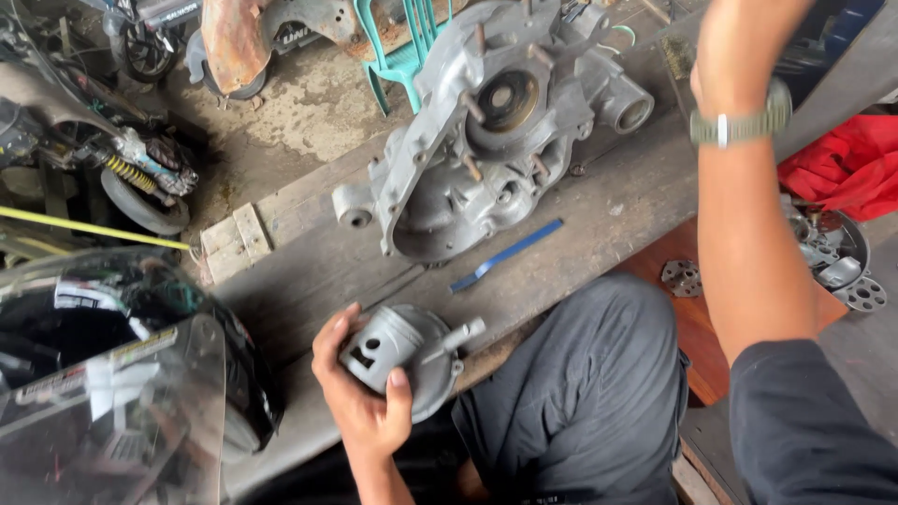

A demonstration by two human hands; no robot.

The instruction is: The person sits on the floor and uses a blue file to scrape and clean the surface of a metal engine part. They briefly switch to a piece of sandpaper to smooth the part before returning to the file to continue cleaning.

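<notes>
Left hand [360, 393] grips a grey piston [383, 344] at the near edge of the counter [309, 271], its pin pointing right. Right hand [739, 47] is raised far right, fingers out of view; the engine case [486, 131] lies far of the piston.

Right wrist: olive-green woven watch strap [741, 124]
Right arm: dark navy sleeve [804, 425]
Legs: dark grey trousers [580, 393]
Left forearm: bare

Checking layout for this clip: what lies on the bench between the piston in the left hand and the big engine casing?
In the head view, a thin blue strip tool lies on the wooden bench between the piston, held in the left hand, and the engine casing.
</notes>
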